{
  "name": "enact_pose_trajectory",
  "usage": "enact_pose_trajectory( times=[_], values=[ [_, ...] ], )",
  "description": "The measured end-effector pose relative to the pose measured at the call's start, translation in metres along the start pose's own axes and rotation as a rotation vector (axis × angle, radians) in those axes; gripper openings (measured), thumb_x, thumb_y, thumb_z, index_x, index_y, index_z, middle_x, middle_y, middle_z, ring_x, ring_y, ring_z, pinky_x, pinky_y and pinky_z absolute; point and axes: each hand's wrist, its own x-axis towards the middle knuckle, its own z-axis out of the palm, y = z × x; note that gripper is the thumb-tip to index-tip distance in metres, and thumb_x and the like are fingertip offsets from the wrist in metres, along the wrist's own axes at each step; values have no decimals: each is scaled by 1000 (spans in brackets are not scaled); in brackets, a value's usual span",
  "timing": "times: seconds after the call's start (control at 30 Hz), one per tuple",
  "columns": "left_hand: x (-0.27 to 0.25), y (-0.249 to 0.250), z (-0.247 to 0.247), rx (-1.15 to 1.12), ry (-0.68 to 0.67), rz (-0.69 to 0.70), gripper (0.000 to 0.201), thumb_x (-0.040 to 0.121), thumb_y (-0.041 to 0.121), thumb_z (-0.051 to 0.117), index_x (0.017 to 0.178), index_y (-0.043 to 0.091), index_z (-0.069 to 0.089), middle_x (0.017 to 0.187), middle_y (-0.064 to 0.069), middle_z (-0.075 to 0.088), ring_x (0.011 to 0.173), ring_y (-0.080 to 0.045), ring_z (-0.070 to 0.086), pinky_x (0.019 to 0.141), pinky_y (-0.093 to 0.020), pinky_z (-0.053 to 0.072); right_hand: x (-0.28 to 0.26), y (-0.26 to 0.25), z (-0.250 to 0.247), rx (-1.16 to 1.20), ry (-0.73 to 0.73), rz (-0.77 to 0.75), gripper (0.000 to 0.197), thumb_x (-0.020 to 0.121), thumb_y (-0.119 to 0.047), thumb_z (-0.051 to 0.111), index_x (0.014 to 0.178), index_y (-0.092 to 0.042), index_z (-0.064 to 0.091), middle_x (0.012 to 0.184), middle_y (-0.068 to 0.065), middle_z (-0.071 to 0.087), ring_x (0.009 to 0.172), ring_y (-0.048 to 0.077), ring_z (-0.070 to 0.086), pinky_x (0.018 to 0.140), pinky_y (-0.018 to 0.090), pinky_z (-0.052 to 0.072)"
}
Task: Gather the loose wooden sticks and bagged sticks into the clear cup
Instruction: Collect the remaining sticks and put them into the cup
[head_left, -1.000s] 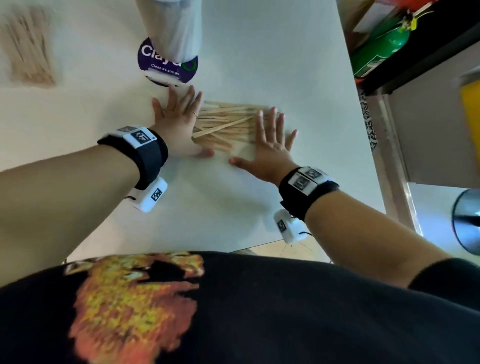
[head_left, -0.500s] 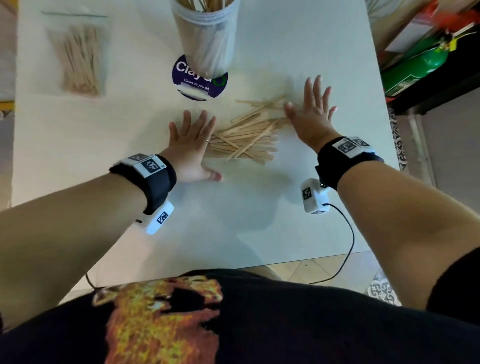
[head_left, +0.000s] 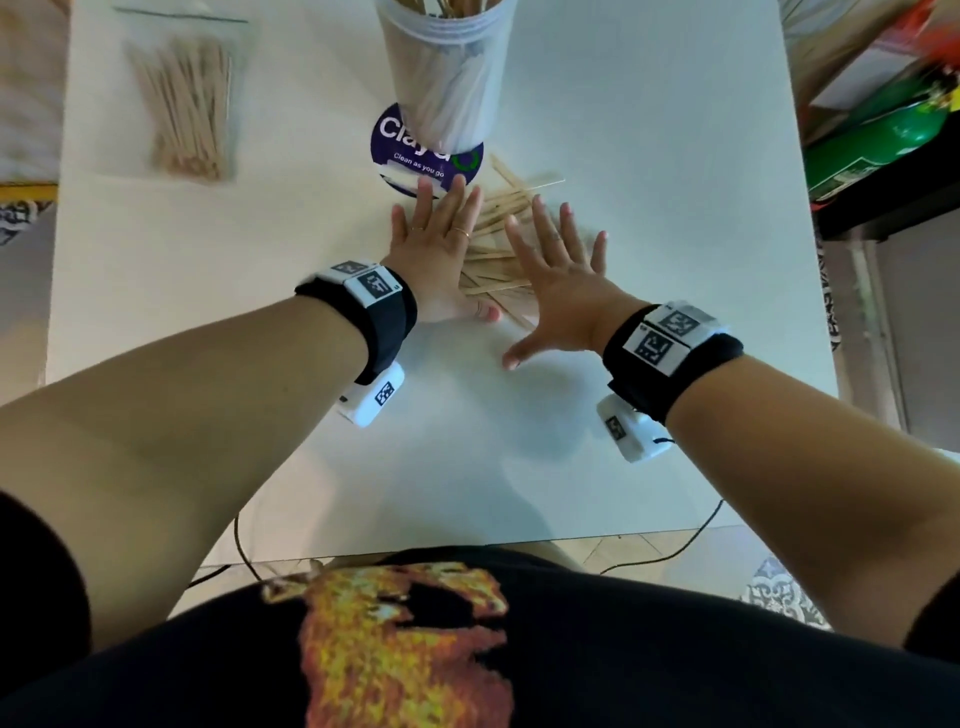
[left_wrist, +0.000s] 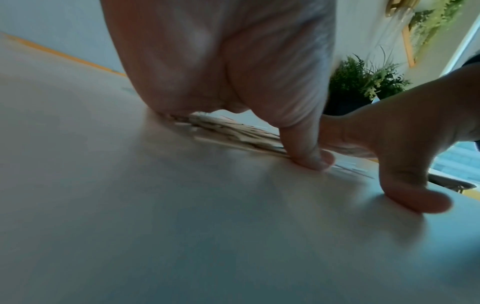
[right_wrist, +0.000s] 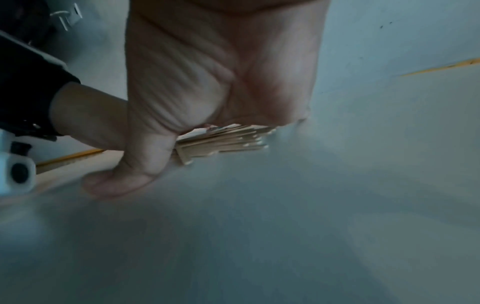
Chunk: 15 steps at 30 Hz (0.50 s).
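Note:
A pile of loose flat wooden sticks (head_left: 498, 249) lies on the white table (head_left: 649, 156) just in front of the clear cup (head_left: 447, 73), which holds several sticks. My left hand (head_left: 439, 228) lies flat with straight fingers against the pile's left side. My right hand (head_left: 558, 260) is spread flat over the pile's right side, thumb out on the table. The wrist views show the sticks (left_wrist: 233, 131) (right_wrist: 223, 139) under each palm. A clear bag of thin sticks (head_left: 184, 109) lies at the far left.
The cup stands on a round purple sticker (head_left: 410, 150). A green bottle (head_left: 872, 140) and clutter sit on a dark shelf off the table's right edge. A potted plant (left_wrist: 363, 82) shows beyond the table. Cables hang by the near edge.
My right hand has swept left from the pile's far right onto the sticks, pushing them closer to my left hand. The left hand has stayed at the pile's left side.

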Motion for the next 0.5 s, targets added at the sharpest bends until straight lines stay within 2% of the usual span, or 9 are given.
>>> enact_pose_trajectory(
  times=[0.1,0.2,0.3,0.37,0.43,0.5],
  values=[
    [10,-2,-8,58,-26,54,132,62,69,70,150,18,-16,159,-5,-18,145,-33,-20,116,-53,-5,20,7,-12,7,55,52,148,47,-75,74,148,-25,-21,157,4,-30,142,34,-30,109,63,-14],
    [16,-3,-16,87,-17,84,127,65,62,72,151,17,-10,161,-3,-11,147,-31,-12,120,-43,0,40,13,-30,82,96,96,134,58,-66,75,152,-17,-8,162,3,-9,147,31,-16,115,58,-9],
    [19,-5,-22,96,42,82,117,72,56,71,152,16,-5,161,-2,-5,147,-31,4,119,-39,9,41,11,-29,142,212,39,102,70,-50,75,151,-19,22,154,3,26,144,31,14,119,49,7],
    [20,-5,-24,127,86,86,109,75,54,68,153,17,1,161,-2,5,141,-35,19,115,-43,21,34,7,-19,131,327,-2,72,79,-39,70,143,-23,40,139,2,43,132,31,31,112,39,19],
    [18,-3,-27,176,94,102,97,79,50,66,152,19,11,157,-3,23,131,-39,30,106,-46,31,27,2,-9,116,404,-6,48,85,-32,63,132,-28,53,126,2,51,120,30,38,100,34,25],
    [17,0,-27,226,121,144,72,83,39,63,145,16,36,141,-9,41,122,-40,37,97,-47,36,26,-2,-5,86,412,36,37,87,-29,59,124,-28,59,119,4,51,116,31,40,97,35,26]
  ],
)
